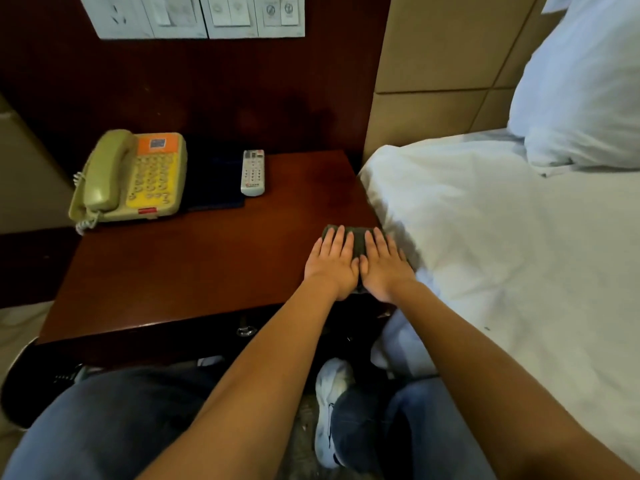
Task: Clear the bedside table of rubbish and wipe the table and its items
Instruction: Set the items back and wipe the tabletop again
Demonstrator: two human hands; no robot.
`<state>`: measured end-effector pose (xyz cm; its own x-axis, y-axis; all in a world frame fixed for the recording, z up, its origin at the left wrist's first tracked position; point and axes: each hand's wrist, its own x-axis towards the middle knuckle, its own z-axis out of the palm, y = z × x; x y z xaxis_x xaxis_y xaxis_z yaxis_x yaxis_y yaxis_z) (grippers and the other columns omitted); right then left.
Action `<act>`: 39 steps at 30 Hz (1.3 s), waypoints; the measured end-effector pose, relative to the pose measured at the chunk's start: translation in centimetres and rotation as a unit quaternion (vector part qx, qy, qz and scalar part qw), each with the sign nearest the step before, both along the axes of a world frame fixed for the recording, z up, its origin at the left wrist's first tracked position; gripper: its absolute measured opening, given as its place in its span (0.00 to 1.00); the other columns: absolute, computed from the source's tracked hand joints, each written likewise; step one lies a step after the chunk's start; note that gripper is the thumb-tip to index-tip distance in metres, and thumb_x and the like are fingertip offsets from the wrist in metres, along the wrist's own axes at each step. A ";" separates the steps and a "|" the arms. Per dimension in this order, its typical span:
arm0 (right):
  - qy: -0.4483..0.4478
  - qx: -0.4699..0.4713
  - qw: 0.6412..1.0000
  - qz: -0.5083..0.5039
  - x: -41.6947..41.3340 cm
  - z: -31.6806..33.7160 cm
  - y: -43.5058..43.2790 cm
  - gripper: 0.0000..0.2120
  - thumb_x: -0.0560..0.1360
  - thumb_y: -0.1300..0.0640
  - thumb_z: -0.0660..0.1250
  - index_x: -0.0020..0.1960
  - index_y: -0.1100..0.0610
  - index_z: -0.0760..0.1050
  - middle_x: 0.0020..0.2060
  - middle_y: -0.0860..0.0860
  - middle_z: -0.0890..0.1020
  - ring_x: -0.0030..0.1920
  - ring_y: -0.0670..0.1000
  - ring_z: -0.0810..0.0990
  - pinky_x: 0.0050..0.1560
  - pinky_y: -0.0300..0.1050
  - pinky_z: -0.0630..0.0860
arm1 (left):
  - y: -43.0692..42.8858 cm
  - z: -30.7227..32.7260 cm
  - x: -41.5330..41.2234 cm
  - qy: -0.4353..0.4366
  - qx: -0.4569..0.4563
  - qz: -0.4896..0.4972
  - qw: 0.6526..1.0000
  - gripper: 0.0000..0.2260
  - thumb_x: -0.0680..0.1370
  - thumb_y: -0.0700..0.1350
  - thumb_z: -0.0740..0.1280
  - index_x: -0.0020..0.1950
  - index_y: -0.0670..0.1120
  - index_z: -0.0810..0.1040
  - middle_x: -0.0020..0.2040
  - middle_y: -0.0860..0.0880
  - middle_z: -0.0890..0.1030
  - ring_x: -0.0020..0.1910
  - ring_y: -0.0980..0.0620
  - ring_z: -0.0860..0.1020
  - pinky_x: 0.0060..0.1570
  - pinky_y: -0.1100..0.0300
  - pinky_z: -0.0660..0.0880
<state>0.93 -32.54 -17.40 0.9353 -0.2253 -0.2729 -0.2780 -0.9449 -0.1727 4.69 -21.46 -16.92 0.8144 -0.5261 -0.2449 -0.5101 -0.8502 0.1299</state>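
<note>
A folded dark green cloth (359,241) lies near the right front corner of the dark red wooden bedside table (180,271). My left hand (330,263) and my right hand (382,265) rest flat on it side by side, fingers stretched out and pressing down. Most of the cloth is hidden under my palms. At the table's back left stands a beige and yellow telephone (130,176). A white remote control (253,172) lies beside a dark folder (213,180) at the back.
A bed with a white duvet (502,237) and pillow (581,91) presses against the table's right side. A switch panel (194,15) hangs on the wall behind. My knees in jeans and a white shoe (330,410) are below the table's front edge.
</note>
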 end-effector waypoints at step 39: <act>-0.031 -0.046 0.996 0.066 8.4 -0.2 2.7 0.25 0.82 0.47 0.40 0.77 0.47 0.38 0.77 0.48 0.40 0.76 0.51 0.37 0.72 0.64 0.36 | 3.2 -0.4 7.0 -0.040 -0.032 0.081 0.995 0.26 0.83 0.52 0.41 0.77 0.43 0.39 0.78 0.44 0.38 0.76 0.47 0.38 0.75 0.53 0.39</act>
